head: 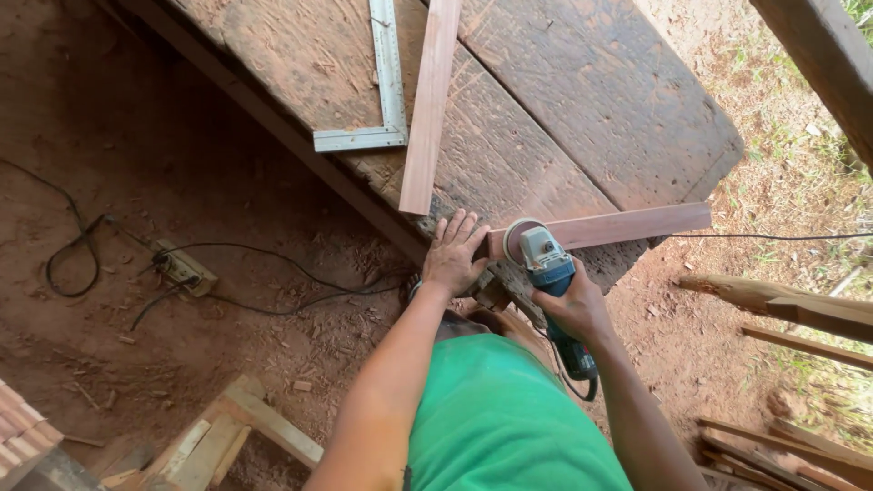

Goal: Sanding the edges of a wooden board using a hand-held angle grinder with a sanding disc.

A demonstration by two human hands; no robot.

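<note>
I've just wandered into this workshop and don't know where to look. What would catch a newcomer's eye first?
Probably the blue power sander, gripped in the right hand with its round disc against the end of a reddish wood strip at the near edge of the worn workbench. The left hand presses flat beside that end. Farther back on the bench lie a metal square and a second strip, and a power strip with cables sits on the red dirt to the left.

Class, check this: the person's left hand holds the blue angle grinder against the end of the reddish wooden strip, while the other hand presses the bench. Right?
Wrong hand: the head view shows the right hand holding the blue angle grinder against the reddish wooden strip; the left hand presses the worn wooden bench.
</note>
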